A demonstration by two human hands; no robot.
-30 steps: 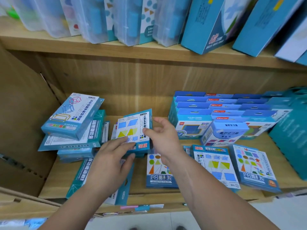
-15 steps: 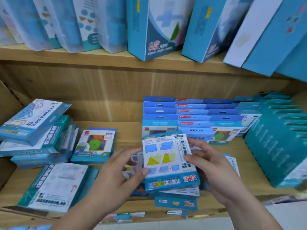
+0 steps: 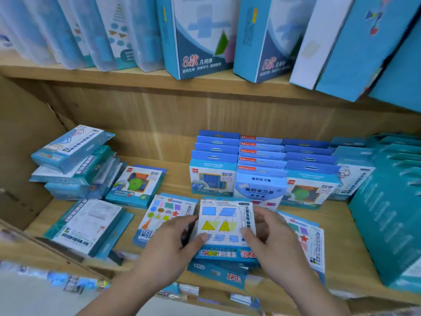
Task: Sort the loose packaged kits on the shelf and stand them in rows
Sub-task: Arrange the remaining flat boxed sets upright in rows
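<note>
**Flat shape kit** [image 3: 224,226], being held at the front middle of the lower shelf [image 3: 337,215], over one upside-down pack [image 3: 218,273]. The left hand [image 3: 173,245] and right hand [image 3: 273,242] are each pinching one side edge, thumbs lying on the face. It is probably handling as light, stiff and slick-faced, so the edges are offering the surest hold. One left shape-card pack [image 3: 164,215] and one right shape-card pack [image 3: 305,238] are flanking it. Three standing rows [image 3: 259,160] are lining up behind.

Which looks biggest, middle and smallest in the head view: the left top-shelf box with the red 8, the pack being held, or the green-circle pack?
1. red-8 box: largest.
2. held pack.
3. green-circle pack: looks a little smaller, but the held pack is nearer the camera, so these two may really match.
</note>
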